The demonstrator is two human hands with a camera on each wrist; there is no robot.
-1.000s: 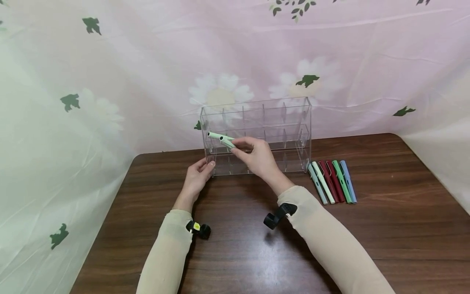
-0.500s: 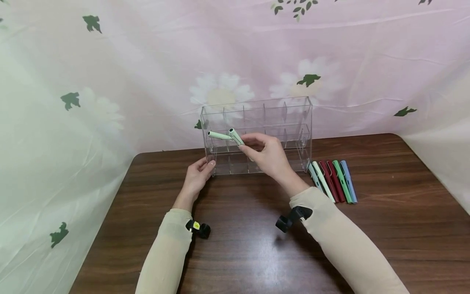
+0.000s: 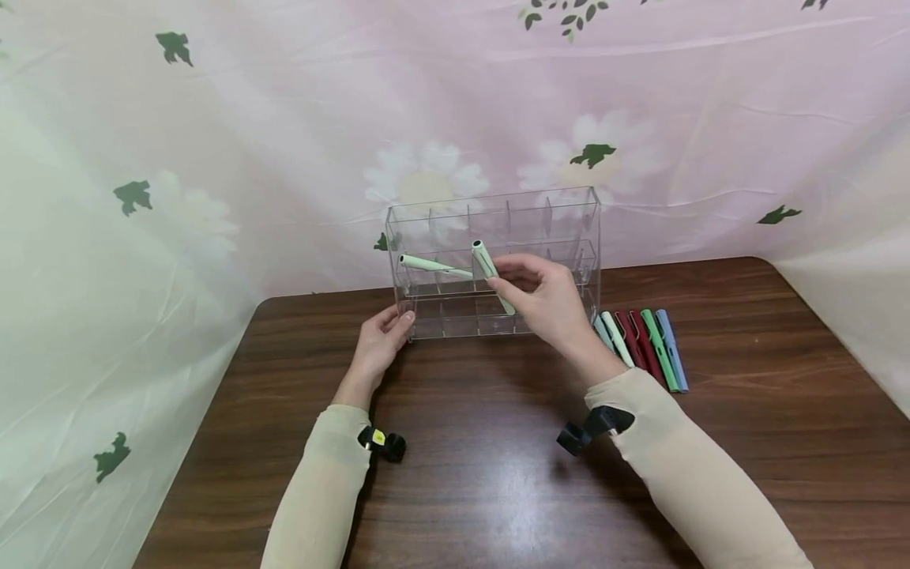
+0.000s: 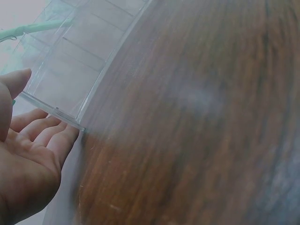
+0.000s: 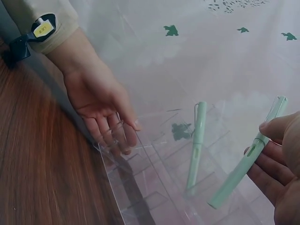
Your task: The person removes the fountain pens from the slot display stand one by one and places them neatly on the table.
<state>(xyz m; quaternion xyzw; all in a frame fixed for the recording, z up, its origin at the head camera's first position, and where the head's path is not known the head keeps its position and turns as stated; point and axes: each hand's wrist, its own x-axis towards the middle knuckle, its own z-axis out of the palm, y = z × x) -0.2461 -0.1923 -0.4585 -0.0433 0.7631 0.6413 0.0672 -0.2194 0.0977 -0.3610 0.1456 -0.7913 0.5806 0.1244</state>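
A clear tiered pen organizer point(image 3: 458, 325) with divided compartments stands at the back of the table. My left hand point(image 3: 380, 340) holds its lower left side, thumb in front and fingers along the side in the left wrist view. One mint-green pen point(image 3: 425, 263) leans in a left compartment of the organizer. My right hand point(image 3: 550, 300) pinches a second mint-green pen point(image 5: 246, 161) between thumb and fingers. This held pen is tilted, its clip end up, in front of the organizer and right of the leaning pen. Whether it touches the organizer I cannot tell.
Several capped pens lie side by side on the table right of the organizer: a grey-blue pen point(image 3: 603, 332), a pale pen point(image 3: 617, 338), dark red pens point(image 3: 645, 344), a green pen point(image 3: 661, 352) and a blue pen point(image 3: 671, 348). A flowered cloth point(image 3: 284, 158) hangs behind the table.
My right hand has moved right with its pen, away from the leaning pen, and the held pen has turned more upright. My left hand stays at the organizer's side.
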